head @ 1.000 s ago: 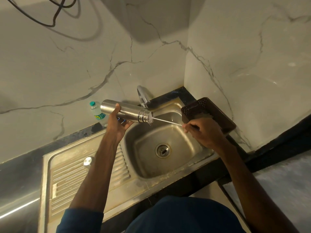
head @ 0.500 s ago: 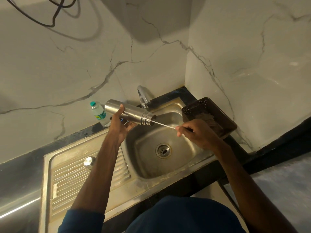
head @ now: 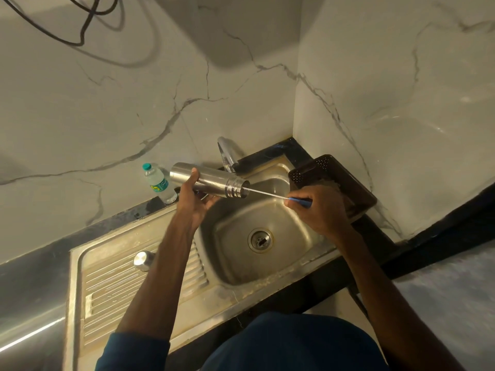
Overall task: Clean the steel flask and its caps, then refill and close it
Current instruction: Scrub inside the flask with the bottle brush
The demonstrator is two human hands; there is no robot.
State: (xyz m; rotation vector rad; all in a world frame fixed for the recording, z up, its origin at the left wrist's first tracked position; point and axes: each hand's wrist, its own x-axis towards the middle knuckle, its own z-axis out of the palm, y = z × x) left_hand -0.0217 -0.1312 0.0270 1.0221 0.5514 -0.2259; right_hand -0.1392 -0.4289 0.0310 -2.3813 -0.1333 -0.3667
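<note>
The steel flask (head: 206, 180) is held sideways above the sink (head: 233, 263) back edge, the left hand (head: 194, 202) curled round it, mouth turned right so the bottle brush (head: 267, 194), pinched in the right hand (head: 318, 210), can be run inside.

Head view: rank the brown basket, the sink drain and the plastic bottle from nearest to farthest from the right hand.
1. Brown basket, just behind the right hand, in the corner.
2. Sink drain, to its left, down in the basin.
3. Plastic bottle, far left, against the wall.
</note>
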